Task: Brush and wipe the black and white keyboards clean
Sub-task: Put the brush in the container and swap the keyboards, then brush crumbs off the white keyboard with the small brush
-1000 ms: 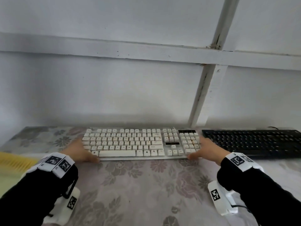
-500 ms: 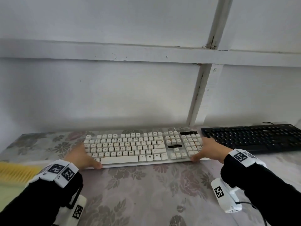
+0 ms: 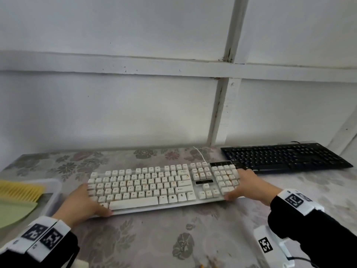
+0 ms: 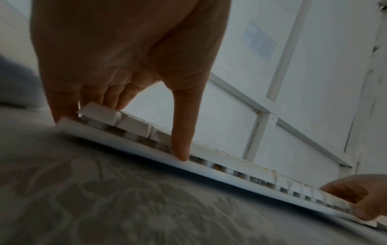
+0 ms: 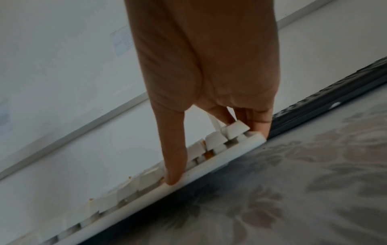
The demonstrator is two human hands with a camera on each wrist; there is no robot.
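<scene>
The white keyboard (image 3: 154,188) lies slightly askew across the middle of the flowered table, with orange stains on some keys. My left hand (image 3: 90,200) grips its left end, thumb on the front edge and fingers round the side. My right hand (image 3: 237,186) grips the right end in the same way. In the wrist views the white keyboard (image 4: 125,142) (image 5: 209,162) shows a dark shadow under its front edge. The black keyboard (image 3: 286,157) rests at the back right, just beyond my right hand.
A clear tray (image 3: 54,192) at the left edge holds a yellow brush (image 3: 19,192) and a green cloth (image 3: 15,211). The white keyboard's cable (image 3: 200,154) runs back toward the white panelled wall. Bare tablecloth (image 3: 173,238) lies in front of the keyboard.
Both hands have drawn the white keyboard away from the wall toward me, and it has turned slightly. The tray with the brush and cloth has come into view at the left.
</scene>
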